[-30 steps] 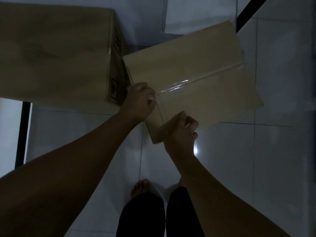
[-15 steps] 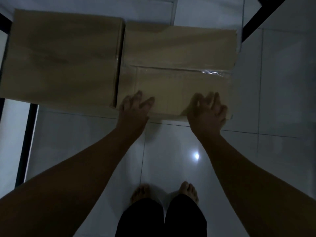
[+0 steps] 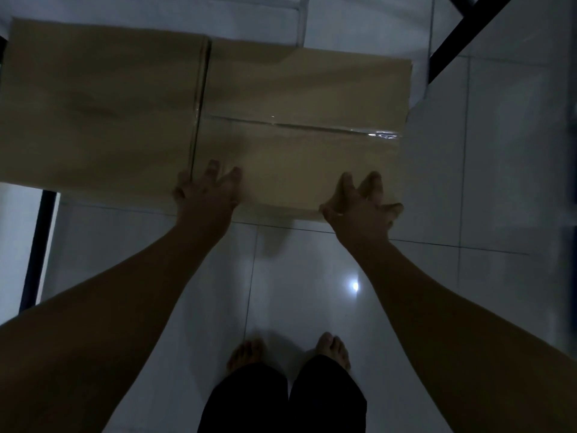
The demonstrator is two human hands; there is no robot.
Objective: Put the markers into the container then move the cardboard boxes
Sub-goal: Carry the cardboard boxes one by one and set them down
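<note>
Two brown cardboard boxes stand side by side on the floor in dim light. The left box [image 3: 100, 107] is plain-topped. The right box [image 3: 306, 98] has a clear tape seam across its lid and touches the left one. My left hand [image 3: 206, 195] lies at the right box's near left corner with fingers spread. My right hand [image 3: 362, 207] lies at its near right corner, fingers apart on the lid edge. Neither hand grips anything. No markers or container are visible.
White glossy floor tiles [image 3: 299, 276] with a light reflection lie in front of the boxes. My bare feet [image 3: 249, 354] stand below. Dark frame bars run at the left [image 3: 37, 251] and at the upper right [image 3: 462, 35].
The right box was held tilted and turned a second ago; it now sits flat and square against the left box. Both hands have released it and rest open on its near edge.
</note>
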